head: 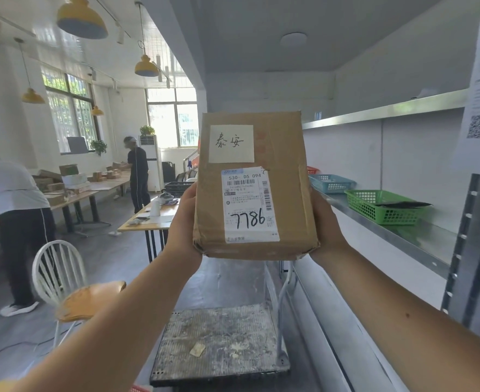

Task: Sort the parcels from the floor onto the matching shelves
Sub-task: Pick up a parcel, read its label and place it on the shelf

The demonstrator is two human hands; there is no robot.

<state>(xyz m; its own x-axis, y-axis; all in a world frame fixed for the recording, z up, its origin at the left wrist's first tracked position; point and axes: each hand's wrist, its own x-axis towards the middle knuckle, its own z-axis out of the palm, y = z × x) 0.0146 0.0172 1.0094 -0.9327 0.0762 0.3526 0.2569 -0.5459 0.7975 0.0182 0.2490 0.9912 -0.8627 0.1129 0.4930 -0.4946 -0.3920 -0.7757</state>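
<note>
I hold a brown cardboard parcel (287,193) upright in front of me at chest height. Its face carries a white handwritten note on top and a shipping label below marked 7786. My left hand (183,224) grips its left edge and my right hand (325,224) grips its right edge. The metal shelf (419,239) runs along the wall to the right of the parcel, with a higher shelf (386,110) above it.
On the shelf stand a green basket (386,206) with a dark flat bag, a blue basket (330,183) and a red one (312,169). A grey platform cart (219,343) lies below. A white chair (72,290) stands left; two people work at tables (151,219) beyond.
</note>
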